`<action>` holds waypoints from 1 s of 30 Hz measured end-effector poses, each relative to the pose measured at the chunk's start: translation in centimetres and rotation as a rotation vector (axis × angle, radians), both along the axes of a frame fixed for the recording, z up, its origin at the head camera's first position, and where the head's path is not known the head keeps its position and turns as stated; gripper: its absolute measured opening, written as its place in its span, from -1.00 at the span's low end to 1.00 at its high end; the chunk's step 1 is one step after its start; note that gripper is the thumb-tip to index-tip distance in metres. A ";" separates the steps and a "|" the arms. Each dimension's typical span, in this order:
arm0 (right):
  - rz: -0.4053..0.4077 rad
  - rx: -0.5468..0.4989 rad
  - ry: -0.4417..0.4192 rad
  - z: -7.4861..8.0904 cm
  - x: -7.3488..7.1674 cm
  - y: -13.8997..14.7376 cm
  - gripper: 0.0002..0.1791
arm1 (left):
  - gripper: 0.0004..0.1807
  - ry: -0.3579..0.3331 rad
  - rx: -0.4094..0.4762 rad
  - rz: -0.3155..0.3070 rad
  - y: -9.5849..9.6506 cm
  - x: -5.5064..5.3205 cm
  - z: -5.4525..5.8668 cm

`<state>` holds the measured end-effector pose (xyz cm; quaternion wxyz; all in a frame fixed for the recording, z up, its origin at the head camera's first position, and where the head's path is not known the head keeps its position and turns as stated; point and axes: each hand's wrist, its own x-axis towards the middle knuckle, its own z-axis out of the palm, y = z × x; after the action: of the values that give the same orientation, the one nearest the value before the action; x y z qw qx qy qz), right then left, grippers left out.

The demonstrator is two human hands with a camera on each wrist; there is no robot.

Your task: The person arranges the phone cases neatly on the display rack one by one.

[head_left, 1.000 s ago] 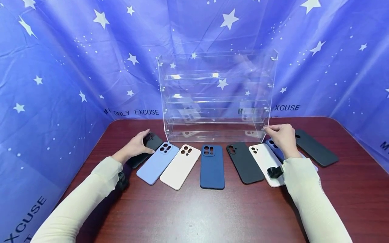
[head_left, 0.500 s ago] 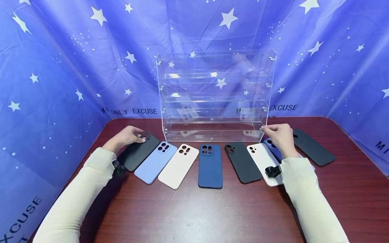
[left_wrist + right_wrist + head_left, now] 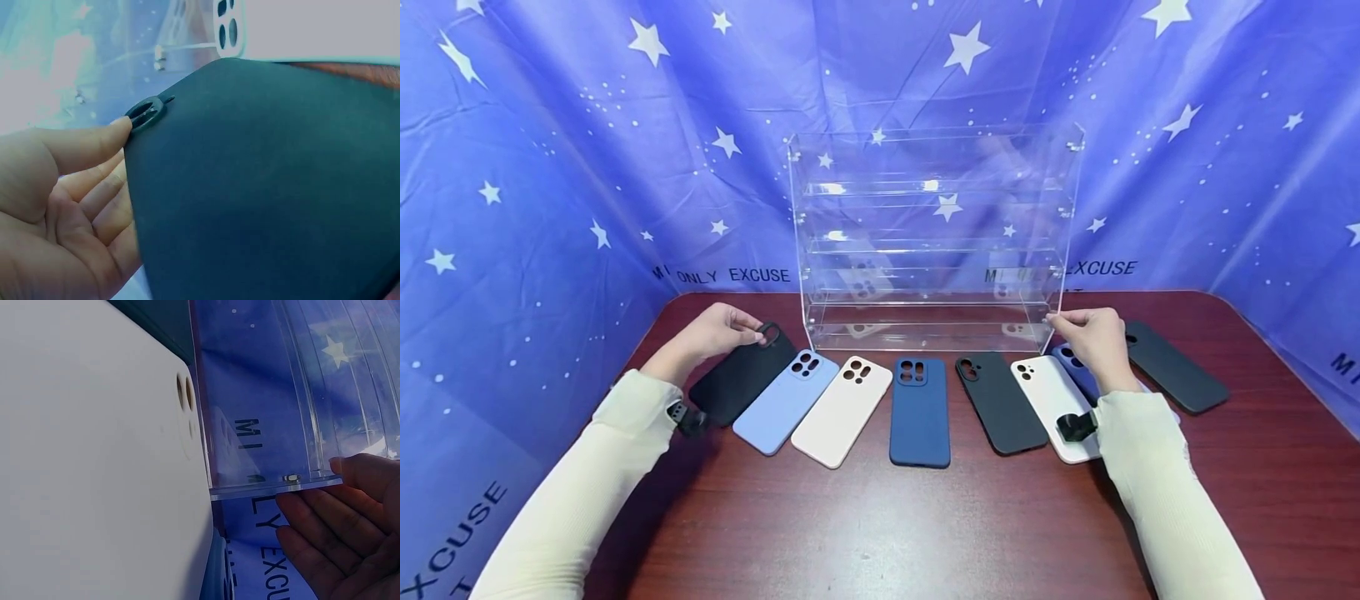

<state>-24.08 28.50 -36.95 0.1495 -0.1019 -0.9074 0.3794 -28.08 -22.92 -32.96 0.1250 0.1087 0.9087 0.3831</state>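
Note:
My left hand (image 3: 713, 332) pinches a black phone case (image 3: 741, 379) by its camera end, at the far left of the row. In the left wrist view the thumb lies at the camera ring of this black case (image 3: 262, 181), with the other fingers behind it. The clear acrylic display rack (image 3: 925, 342) stands upright at the back, its tiers bare. At the rack's lower right corner my right hand (image 3: 1096, 342) grips the side panel between thumb and fingers. The right wrist view shows this right hand (image 3: 356, 531) with the thumb on the panel's edge.
Several more cases lie fanned in front of the rack: light blue (image 3: 784, 404), cream (image 3: 842, 412), dark blue (image 3: 920, 425), black (image 3: 1003, 408), white (image 3: 1052, 400), another blue one (image 3: 1070, 355) under the right hand, and a dark one (image 3: 1180, 367) far right. A star-patterned curtain (image 3: 880, 75) surrounds the table.
My left hand has shifted left and taken the black case by its camera end; the case's front now faces up more, slightly lifted. The right hand stays on the rack.

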 end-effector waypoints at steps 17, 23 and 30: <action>0.031 0.043 -0.005 0.4 0.3 -0.1 -0.58 | -0.77 0.746 -0.285 0.006 2.6 2.5 6.1; 0.024 0.054 0.015 -0.6 -0.5 0.7 -0.54 | -0.79 0.887 -0.175 -0.016 4.8 2.6 7.9; 0.030 0.053 0.008 0.2 0.1 0.0 -0.58 | -0.78 0.995 -0.058 -0.053 7.2 2.8 9.9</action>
<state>-23.97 28.46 -36.71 0.1502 -0.0830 -0.9178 0.3580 -25.25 -15.67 -23.04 -0.3109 0.2978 0.8655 0.2562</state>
